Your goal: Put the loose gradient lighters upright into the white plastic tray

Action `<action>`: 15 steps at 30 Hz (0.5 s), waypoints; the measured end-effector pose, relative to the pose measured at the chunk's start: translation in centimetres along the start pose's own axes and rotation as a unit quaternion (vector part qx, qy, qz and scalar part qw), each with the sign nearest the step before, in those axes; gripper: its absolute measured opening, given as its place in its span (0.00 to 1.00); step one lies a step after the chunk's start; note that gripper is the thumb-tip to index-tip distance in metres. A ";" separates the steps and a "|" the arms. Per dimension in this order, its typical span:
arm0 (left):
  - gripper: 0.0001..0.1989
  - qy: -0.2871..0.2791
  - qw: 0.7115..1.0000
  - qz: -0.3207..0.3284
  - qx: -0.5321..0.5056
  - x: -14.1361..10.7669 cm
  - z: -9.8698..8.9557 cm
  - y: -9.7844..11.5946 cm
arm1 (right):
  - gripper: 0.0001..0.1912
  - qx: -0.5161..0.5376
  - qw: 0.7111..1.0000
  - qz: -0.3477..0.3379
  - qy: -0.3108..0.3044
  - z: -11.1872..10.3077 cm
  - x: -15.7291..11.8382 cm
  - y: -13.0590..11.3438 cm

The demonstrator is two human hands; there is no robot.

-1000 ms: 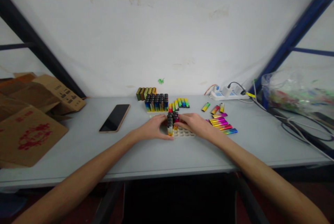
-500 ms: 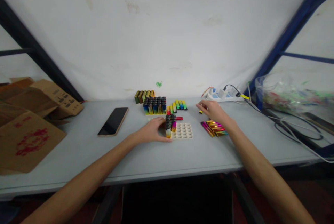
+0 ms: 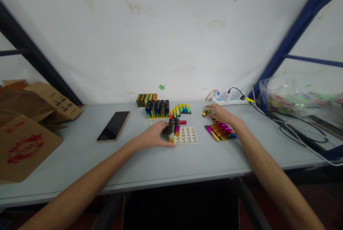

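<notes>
My left hand [image 3: 154,135] wraps the left side of a white tray [image 3: 192,139] with rows of round holes. Its thumb lies along the front edge and its fingers curl behind. Upright lighters [image 3: 171,131] with black tops fill the tray's left end, and a magenta one [image 3: 177,130] stands beside them. My right hand [image 3: 221,113] is over the table to the right, its fingers bent around a yellow lighter [image 3: 205,113] with a dark end; the grip is partly hidden. Just below that hand lies a pile of shiny magenta and gold lighters [image 3: 220,130].
Behind the tray stand a block of dark-topped lighters [image 3: 157,109] and a gold-green block [image 3: 146,99]. Yellow-green lighters [image 3: 184,108] and a red one [image 3: 182,122] lie nearby. A phone [image 3: 114,126], cardboard boxes [image 3: 32,148], a power strip [image 3: 227,98] and a plastic bag [image 3: 289,94] surround them.
My right hand has shifted slightly to the right, and more of the yellow lighter shows. My left hand stays at the tray. The whole view has moved a little.
</notes>
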State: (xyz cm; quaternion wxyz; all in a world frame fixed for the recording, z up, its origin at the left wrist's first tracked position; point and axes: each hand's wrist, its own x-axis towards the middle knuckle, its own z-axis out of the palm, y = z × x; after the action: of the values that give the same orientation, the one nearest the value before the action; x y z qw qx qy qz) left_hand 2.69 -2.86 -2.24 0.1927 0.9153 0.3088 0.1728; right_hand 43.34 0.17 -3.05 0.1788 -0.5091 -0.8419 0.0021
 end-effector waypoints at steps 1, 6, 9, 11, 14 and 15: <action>0.37 -0.002 1.000 -0.002 0.005 0.0 0.0 0.0 | 0.15 0.006 1.000 0.003 -0.010 0.1 0.1 0.0; 0.36 -0.004 1.000 -0.002 0.010 0.0 0.1 -0.1 | 0.11 0.018 0.999 0.036 0.008 0.3 0.5 -1.2; 0.36 -0.004 1.000 -0.012 0.009 0.0 0.0 0.0 | 0.11 0.090 0.993 0.022 0.075 -0.1 0.7 -3.0; 0.36 -0.007 1.000 -0.017 0.009 -0.1 0.0 0.1 | 0.15 0.192 0.976 0.028 0.095 -0.6 0.7 -4.5; 0.36 -0.008 1.000 -0.017 0.005 0.0 -0.1 0.2 | 0.24 0.349 0.932 0.066 0.074 -1.6 0.7 -6.8; 0.36 -0.008 1.000 -0.017 0.005 0.0 -0.1 0.1 | 0.26 0.381 0.920 0.071 0.065 -1.8 0.7 -7.5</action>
State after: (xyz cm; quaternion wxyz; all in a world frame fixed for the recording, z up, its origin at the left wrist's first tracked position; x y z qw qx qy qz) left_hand 2.71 -2.96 -2.12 0.1937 0.9122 0.3233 0.1609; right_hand 37.16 -3.12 0.26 0.4130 -0.4601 -0.7255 0.3024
